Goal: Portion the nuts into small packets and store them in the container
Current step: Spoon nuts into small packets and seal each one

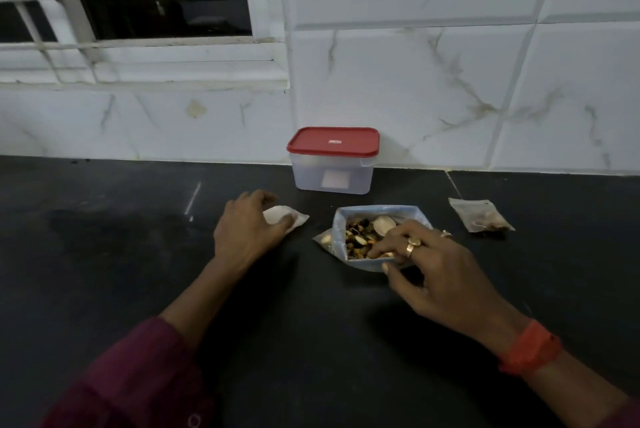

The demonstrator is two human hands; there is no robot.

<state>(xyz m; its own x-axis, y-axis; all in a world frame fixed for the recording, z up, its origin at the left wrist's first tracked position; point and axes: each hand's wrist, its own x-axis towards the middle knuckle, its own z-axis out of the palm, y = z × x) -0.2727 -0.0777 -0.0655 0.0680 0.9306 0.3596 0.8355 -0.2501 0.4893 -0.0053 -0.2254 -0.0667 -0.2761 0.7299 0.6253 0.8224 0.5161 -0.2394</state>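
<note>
Head view: a dark countertop (pixel 104 254) is seen from above, backed by a marble-patterned tiled wall (pixel 450 64) and a barred window (pixel 138 12). A clear plastic container (pixel 332 178) stands against the wall, with its red lid (pixel 333 141) on. Just in front of it, slightly to the right, a nut pouch (pixel 377 212) lies open with mixed nuts (pixel 358 237) exposed.

The right hand (pixel 436 268) is reached into the pouch. The fingers are bent close together with their tips among the nuts. The thumb is set outside the near wall, so that wall is pinched between them. Whether any nuts are gathered cannot be told.

Left of the pouch and apart from it, a small packet (pixel 287 216), pale and apparently empty, is held on the countertop by the left hand (pixel 247 230), whose fingers are curled over it. A filled packet (pixel 479 218) lies well off to the right.

Three risks are judged likely. The pouch is soft and is steadied only by the hand inside it. It could be tipped or dragged as that hand is lifted, and nuts could be scattered over the dark surface. The small packet's mouth is not seen open, so nuts could be dropped beside it. The container is lidded, so nothing can be stored until it is opened.
</note>
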